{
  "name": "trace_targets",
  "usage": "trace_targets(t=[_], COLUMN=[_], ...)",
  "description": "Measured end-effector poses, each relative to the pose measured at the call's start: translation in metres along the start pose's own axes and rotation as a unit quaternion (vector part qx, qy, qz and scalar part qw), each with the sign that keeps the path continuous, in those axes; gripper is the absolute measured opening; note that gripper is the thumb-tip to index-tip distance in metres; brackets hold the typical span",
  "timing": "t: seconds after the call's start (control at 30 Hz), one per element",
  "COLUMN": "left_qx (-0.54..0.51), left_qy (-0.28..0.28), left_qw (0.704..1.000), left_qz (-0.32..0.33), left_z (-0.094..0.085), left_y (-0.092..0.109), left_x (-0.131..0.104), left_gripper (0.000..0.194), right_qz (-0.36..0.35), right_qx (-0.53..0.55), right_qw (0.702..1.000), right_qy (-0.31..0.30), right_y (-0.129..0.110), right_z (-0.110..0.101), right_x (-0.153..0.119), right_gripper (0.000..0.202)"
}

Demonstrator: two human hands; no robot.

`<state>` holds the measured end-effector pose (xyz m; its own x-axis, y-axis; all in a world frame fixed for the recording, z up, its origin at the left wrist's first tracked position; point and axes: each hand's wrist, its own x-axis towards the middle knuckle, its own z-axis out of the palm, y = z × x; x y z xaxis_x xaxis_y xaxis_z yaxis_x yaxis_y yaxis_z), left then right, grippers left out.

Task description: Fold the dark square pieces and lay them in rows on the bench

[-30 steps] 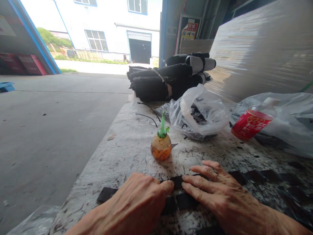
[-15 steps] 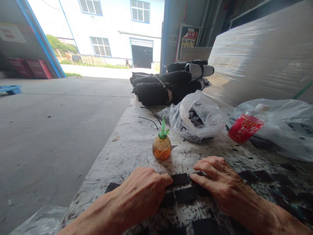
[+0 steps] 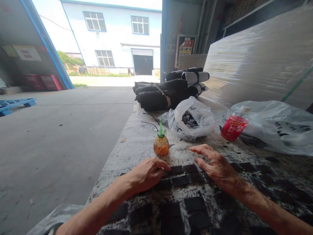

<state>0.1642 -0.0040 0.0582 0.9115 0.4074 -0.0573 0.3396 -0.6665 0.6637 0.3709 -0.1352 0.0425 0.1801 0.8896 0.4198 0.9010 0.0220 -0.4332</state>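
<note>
An open-sided workshop looks out on a concrete yard and a white building; the work goes on at a stained, speckled table [image 3: 137,143]. On it lie rows of flat black pieces [image 3: 181,179], set side by side near the front edge. The left hand [image 3: 146,173] lies palm down, fingers together, its fingertips pressing the left end of the rear row. The right hand [image 3: 215,164] is spread flat with fingers apart, hovering over or just touching the right end of that row; neither hand clasps anything.

Just behind the pieces stands a small round orange bottle [image 3: 161,145] with a green spout. Further back sit a clear plastic bag [image 3: 195,120] of dark scraps, a red-labelled bottle [image 3: 233,126] lying tilted with white characters too blurred to read, and a bundle of black rolls [image 3: 168,89]. A poster [image 3: 186,48] on the far wall carries red and yellow writing, also illegible.

Compared with a second ago, the hands have drawn apart along the row, and more black pieces show in front.
</note>
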Motion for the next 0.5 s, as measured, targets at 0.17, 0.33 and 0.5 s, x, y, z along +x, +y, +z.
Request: trace_targets(t=[0.17,0.33,0.5], left_qx=[-0.221,-0.420,-0.542], left_qy=[0.095,0.158,0.129], left_qw=[0.965,0.879,0.811], left_qz=[-0.102,-0.159,-0.178], left_z=[-0.005,0.007,0.050], left_y=[-0.001,0.024,0.069], left_x=[-0.013,-0.049,-0.098], left_gripper=[0.022,0.036,0.038], right_qz=[0.115,0.188,0.236], right_qx=[0.054,0.119,0.184], right_qw=[0.992,0.974,0.953], right_qy=[-0.013,-0.037,-0.032], right_y=[-0.023,-0.049,-0.065], right_z=[-0.036,-0.052,-0.040], right_x=[-0.035,-0.084,-0.135], right_gripper=[0.022,0.039,0.048])
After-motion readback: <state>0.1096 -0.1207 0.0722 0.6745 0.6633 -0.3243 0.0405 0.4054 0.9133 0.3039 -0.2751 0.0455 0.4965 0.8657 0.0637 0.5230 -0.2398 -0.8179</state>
